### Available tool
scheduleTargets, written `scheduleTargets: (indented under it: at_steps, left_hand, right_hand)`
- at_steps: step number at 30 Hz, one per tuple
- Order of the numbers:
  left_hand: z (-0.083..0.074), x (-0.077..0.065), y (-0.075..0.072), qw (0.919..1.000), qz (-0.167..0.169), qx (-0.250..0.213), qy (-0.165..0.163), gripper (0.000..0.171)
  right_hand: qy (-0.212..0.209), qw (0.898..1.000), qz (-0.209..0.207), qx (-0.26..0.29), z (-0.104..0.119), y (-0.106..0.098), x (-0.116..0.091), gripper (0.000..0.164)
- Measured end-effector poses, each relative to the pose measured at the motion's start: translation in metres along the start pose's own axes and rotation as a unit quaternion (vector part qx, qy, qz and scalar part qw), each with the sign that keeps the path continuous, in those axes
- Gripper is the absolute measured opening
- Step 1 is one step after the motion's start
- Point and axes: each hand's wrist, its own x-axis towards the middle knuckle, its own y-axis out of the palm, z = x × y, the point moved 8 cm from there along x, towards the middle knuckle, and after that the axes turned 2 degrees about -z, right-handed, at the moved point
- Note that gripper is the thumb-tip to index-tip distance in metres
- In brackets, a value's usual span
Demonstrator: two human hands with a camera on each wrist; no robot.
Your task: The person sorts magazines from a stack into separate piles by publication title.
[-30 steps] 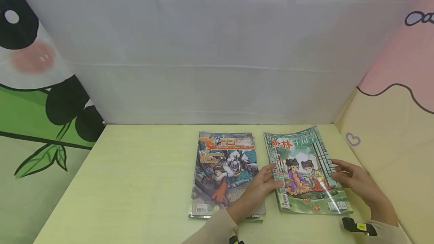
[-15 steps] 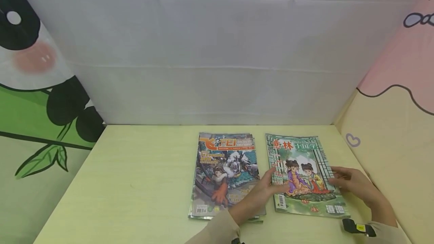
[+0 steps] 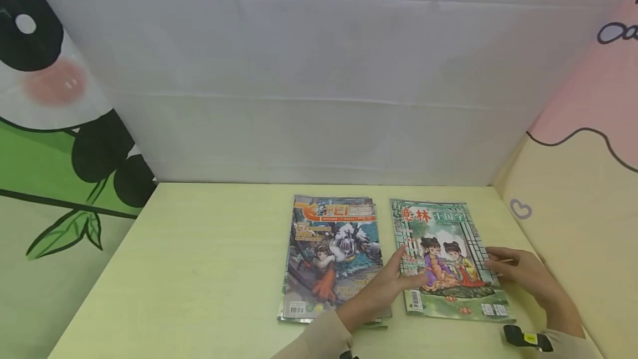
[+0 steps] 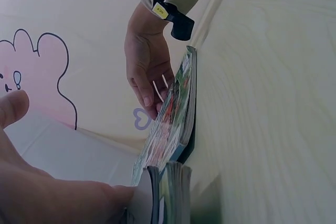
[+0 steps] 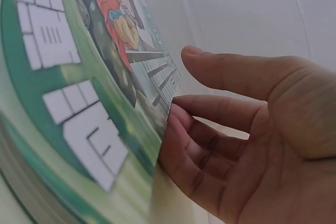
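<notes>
A green-covered magazine [image 3: 448, 259], showing two cartoon children, lies on top of a stack on the right of the table. My left hand [image 3: 374, 292] is at its left edge, with the thumb raised over the cover; how firmly its fingers touch is hard to tell. On the opposite side, my right hand [image 3: 530, 276] has its fingertips against the edge. The right wrist view shows that hand's thumb [image 5: 226, 69] standing apart from the cover. Left of this stack lies another, topped by a grey-blue FEI magazine [image 3: 331, 259], partly hidden behind my left forearm.
Both stacks lie on a pale yellow table [image 3: 199, 259]. A white cloth backdrop [image 3: 319, 82] stands along the back edge, with printed panels at the left [image 3: 60, 181] and right [image 3: 578, 204]. Wrist straps with small devices [image 3: 528, 338] sit near the sleeves.
The green magazine's raised far corner has come down flat, lining up with the pile. Both hands have shifted slightly with it; the FEI stack stays in place.
</notes>
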Motion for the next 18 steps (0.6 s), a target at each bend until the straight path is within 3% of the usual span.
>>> scheduleTargets:
  at_steps: [5,12,18]
  left_hand:
    - [-0.001,-0.002,-0.003,0.9998,-0.015,0.015,0.002,0.099]
    - [-0.006,-0.015,-0.013,0.9988,-0.025,0.041,0.009,0.096]
    - [-0.013,-0.028,-0.031,0.9991,-0.017,0.021,0.032,0.094]
  right_hand:
    - [-0.006,1.0,-0.005,-0.006,0.001,0.001,0.002,0.058]
    - [-0.014,1.0,-0.018,-0.014,0.008,0.001,0.003,0.059]
    - [-0.032,0.998,-0.041,-0.042,0.02,-0.002,0.005,0.059]
